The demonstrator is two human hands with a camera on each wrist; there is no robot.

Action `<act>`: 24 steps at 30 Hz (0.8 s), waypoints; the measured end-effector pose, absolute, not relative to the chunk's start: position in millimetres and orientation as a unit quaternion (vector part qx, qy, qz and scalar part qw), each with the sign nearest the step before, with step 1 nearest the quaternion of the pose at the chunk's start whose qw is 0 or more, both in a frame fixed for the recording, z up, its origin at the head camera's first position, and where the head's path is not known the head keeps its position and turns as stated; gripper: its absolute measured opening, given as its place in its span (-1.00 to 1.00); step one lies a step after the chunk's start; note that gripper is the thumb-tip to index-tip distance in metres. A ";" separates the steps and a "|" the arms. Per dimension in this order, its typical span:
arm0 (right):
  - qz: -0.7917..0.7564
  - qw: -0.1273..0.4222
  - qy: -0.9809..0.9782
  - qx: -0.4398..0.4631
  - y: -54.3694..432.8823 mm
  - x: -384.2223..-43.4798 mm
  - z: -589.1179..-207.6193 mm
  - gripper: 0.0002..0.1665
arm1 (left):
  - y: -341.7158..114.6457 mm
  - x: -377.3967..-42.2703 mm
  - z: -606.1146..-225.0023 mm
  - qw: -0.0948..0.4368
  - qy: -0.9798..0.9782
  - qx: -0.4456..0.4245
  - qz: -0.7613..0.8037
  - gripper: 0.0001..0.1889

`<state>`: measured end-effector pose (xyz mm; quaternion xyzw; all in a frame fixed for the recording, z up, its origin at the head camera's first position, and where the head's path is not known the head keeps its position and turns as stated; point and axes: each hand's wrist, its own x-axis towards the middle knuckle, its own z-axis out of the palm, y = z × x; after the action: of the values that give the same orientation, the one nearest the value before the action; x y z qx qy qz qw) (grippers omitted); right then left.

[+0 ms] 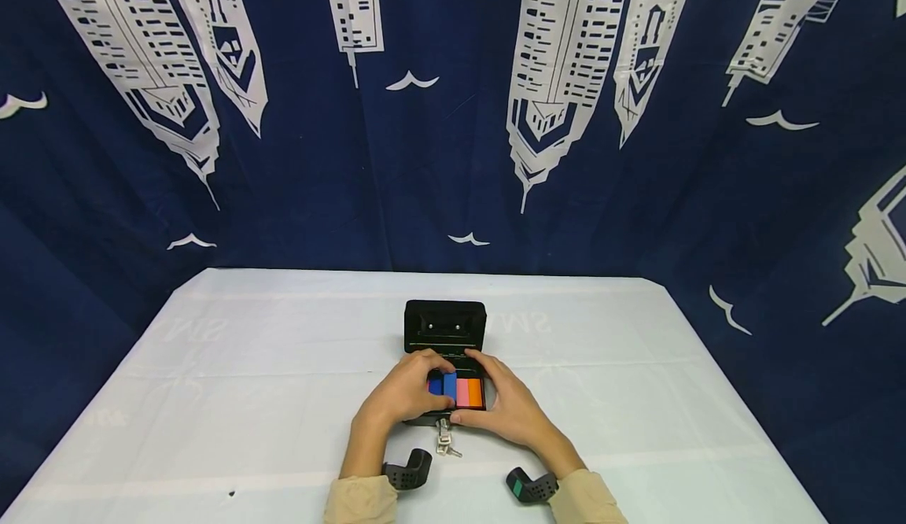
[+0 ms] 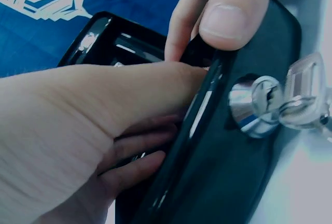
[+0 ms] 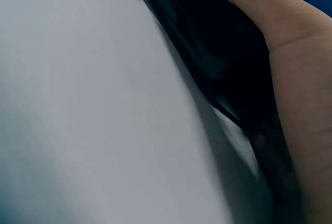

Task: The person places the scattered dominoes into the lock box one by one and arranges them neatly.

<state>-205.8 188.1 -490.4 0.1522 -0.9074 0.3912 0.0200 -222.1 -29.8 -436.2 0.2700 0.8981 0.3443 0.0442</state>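
Note:
A small black lockbox stands on the table with its lid raised. Inside it, dark blue, lighter blue, pink and orange blocks are lined up side by side. My left hand reaches in over the left side and pinches the lighter blue block between thumb and fingers. My right hand holds the box's right side, thumb at the front rim and fingers towards the back. In the left wrist view, the left fingertips are hidden behind the box wall; a silver lock shows on the front.
Keys hang from the lock at the front of the box. The white-covered table extends around it. A dark blue cloth with white buildings hangs behind. A tiny dark speck lies at the front left.

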 end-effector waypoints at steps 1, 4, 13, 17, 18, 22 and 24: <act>0.392 0.020 -0.907 0.152 188.1 -205.8 -490.4 0.21 | -28.9 -221.6 -436.2 0.046 0.899 0.269 0.342 -0.57; 0.395 0.021 -0.906 0.153 188.1 -205.9 -490.6 0.20 | -26.5 -220.6 -437.2 0.049 0.903 0.262 0.336 -0.57; 0.395 0.021 -0.905 0.154 187.7 -206.2 -491.0 0.20 | -22.0 -220.1 -439.8 0.039 0.912 0.249 0.323 -0.59; 0.395 0.021 -0.905 0.155 187.7 -206.4 -490.9 0.20 | -20.0 -219.1 -440.3 0.038 0.915 0.245 0.317 -0.60; 0.396 0.022 -0.905 0.154 187.7 -206.5 -490.8 0.21 | -19.5 -219.0 -440.2 0.036 0.916 0.246 0.315 -0.60; 0.397 0.022 -0.905 0.151 187.6 -206.2 -489.5 0.21 | -18.3 -218.6 -439.3 0.034 0.920 0.241 0.308 -0.59; 0.396 0.020 -0.905 0.151 187.5 -205.9 -488.9 0.21 | -18.2 -218.2 -438.8 0.038 0.920 0.235 0.310 -0.59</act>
<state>-205.9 187.5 -488.9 0.1510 -0.9054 0.3962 0.0202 -218.2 -18.2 -438.8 0.2354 0.9204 0.3100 0.0377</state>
